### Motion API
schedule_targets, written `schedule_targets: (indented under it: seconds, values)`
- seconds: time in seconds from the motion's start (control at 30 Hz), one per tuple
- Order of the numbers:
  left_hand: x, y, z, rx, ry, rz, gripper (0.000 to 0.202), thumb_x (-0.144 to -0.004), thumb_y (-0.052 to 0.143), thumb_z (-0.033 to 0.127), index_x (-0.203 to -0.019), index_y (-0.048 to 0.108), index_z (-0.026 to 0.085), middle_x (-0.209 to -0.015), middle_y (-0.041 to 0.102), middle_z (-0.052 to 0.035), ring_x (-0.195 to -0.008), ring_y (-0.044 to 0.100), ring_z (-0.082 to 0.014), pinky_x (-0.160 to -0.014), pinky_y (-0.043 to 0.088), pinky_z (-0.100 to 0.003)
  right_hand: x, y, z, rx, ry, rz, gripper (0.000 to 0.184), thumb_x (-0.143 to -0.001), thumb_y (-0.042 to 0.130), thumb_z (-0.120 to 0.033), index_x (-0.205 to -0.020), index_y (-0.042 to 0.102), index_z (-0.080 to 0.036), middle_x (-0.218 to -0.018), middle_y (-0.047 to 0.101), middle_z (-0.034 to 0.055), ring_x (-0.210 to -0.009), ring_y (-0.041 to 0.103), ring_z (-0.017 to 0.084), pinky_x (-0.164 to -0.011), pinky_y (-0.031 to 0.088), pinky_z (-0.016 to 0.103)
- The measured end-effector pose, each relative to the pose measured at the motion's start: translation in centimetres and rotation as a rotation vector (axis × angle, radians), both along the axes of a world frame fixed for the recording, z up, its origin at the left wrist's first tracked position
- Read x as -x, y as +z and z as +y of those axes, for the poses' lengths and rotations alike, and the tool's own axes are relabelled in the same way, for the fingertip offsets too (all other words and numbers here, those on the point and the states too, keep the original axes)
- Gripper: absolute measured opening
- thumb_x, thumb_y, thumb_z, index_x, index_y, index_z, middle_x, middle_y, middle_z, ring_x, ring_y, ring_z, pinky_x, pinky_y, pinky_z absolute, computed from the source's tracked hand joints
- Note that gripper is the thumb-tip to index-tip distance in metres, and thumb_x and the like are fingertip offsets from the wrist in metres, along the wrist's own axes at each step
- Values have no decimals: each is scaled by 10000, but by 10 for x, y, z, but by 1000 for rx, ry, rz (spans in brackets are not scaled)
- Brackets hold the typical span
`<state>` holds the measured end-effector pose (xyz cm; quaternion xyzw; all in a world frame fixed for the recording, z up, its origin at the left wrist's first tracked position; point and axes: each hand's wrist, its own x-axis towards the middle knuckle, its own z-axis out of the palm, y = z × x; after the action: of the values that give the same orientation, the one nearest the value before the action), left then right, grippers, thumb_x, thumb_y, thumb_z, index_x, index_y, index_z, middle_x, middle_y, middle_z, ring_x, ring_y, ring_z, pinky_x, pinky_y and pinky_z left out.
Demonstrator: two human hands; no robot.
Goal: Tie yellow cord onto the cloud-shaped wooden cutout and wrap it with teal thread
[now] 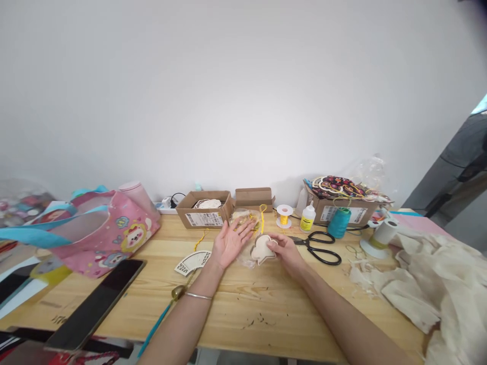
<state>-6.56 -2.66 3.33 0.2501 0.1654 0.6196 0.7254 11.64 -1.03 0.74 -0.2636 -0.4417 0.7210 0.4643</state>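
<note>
My right hand (pixel 285 251) pinches a pale, flat shaped piece (pixel 262 248) with a scalloped outline and darker edges, perhaps wood. A yellow cord loop (pixel 262 215) rises from its top. Beside it, my left hand (pixel 233 244) lies palm up with fingers spread, holding nothing. Behind those fingers is a clear plastic bag (pixel 245 223) with yellowish contents, partly hidden. Left of my left wrist rests a fan-shaped cutout (pixel 193 262) with a yellow cord, and near my forearm a brass-coloured bell (pixel 178 292) with a turquoise tassel (pixel 157 327).
Black-handled scissors (pixel 323 248), a yellow thread spool (pixel 284 217), a glue bottle (pixel 307 218) and a teal thread cone (pixel 339 223) stand right. Cardboard boxes (pixel 207 219) line the wall. A pink bag (pixel 102 228) and dark slab (pixel 97 301) sit left; crumpled cloth (pixel 422 284) right.
</note>
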Motion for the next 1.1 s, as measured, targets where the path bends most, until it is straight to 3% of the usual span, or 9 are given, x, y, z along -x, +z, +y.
schedule_targets:
  seconds: [0.1,0.17,0.33,0.4,0.5,0.67,0.8,0.93,1.1]
  values:
    - [-4,-8,-2,-50,-59,103,508,-764,466,452,-1202,386,206,-1327,334,-153,-1157,404,-231,-963,279,-399,4,-2,3,-210,-377,-150,260,-561,688,-254,-803,634,-177,-850,638,37,-764,575,152,-715,451,283]
    - [-8,-14,-3,-70,-114,242,538,-732,553,371,-1220,383,223,-1296,391,-126,-1093,466,-207,-930,316,-363,6,-3,6,-243,-429,-196,297,-564,673,-272,-840,632,-170,-863,643,56,-788,581,176,-724,459,312]
    - [-24,-17,-2,-27,-126,616,461,-661,646,159,-1105,527,127,-994,620,-101,-821,578,-149,-760,412,-260,6,-9,8,-126,-359,-162,394,-544,676,-356,-878,626,-153,-872,652,73,-792,591,193,-701,472,320]
    - [-32,-13,-2,1,-66,624,410,-670,639,167,-1066,555,104,-938,634,-99,-746,578,-130,-703,426,-242,4,-11,9,-66,-341,-101,417,-616,600,-462,-899,625,-156,-874,653,73,-776,592,187,-678,473,316]
    - [-46,-9,-3,84,44,483,412,-699,613,198,-1100,529,153,-954,623,-77,-720,572,-109,-669,433,-225,1,-11,11,30,-277,-22,466,-691,477,-549,-905,631,-165,-879,651,73,-743,591,182,-624,473,308]
    - [-60,-20,-5,145,95,494,594,-662,651,212,-1207,419,174,-890,630,-65,-730,575,-121,-682,426,-230,0,-12,14,-4,-216,-87,389,-649,569,-493,-803,662,-148,-801,661,53,-744,580,182,-666,454,296]
    - [-53,-29,-7,112,89,658,698,-668,640,287,-1276,321,160,-827,634,-63,-690,570,-137,-637,414,-237,0,-12,16,37,-212,-87,438,-578,662,-373,-952,608,-152,-805,663,43,-713,587,170,-642,458,291]
    - [-42,-22,-7,112,-37,809,700,-658,645,247,-1277,320,204,-1029,589,-93,-811,565,-170,-681,415,-262,-2,-11,17,57,-178,-125,517,-574,655,-302,-1054,532,-156,-799,661,43,-647,585,142,-584,454,266]
    - [-35,-14,-1,7,-107,967,657,-624,662,202,-1229,404,203,-1236,452,-115,-1113,415,-258,-879,347,-363,-2,-16,19,-131,-271,-367,412,-603,618,-267,-994,563,-151,-651,621,-1,-579,552,122,-557,436,246]
